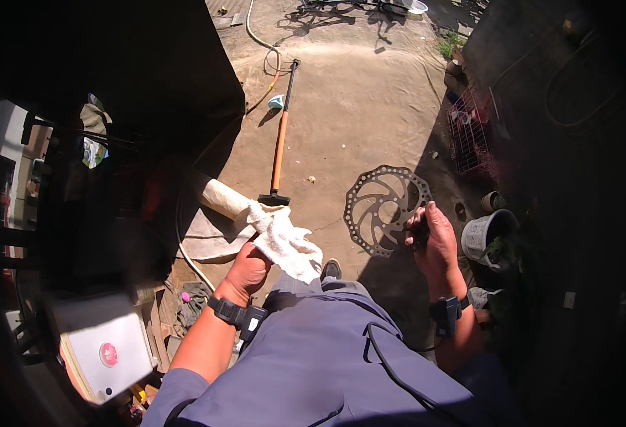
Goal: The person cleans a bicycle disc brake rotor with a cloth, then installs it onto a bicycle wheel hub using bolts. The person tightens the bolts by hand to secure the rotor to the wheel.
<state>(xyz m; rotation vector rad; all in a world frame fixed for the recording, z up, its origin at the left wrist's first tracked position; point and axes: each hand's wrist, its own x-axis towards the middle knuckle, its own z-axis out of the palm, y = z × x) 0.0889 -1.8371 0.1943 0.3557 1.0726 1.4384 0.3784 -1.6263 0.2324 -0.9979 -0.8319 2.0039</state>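
My left hand (246,270), low and left of centre, has its fingers closed on a crumpled white cloth (289,245). The cloth hangs in front of my legs, and part of it covers the fingers. At the right, my right hand (434,238) grips a round metal brake disc (354,208) by its right edge. Small holes run around the disc's outer band, and curved spokes cross its inside. The disc is held up in sunlight, apart from the cloth. Dark smudges show on the right fingers.
A long orange-and-black handled tool (282,146) lies ahead on the brown ground, near a hose (259,41) and a small light-blue item (276,102). A pale roll (224,200) sits left of the cloth. At right stand a white pot (475,238) and a pink wire crate (472,135).
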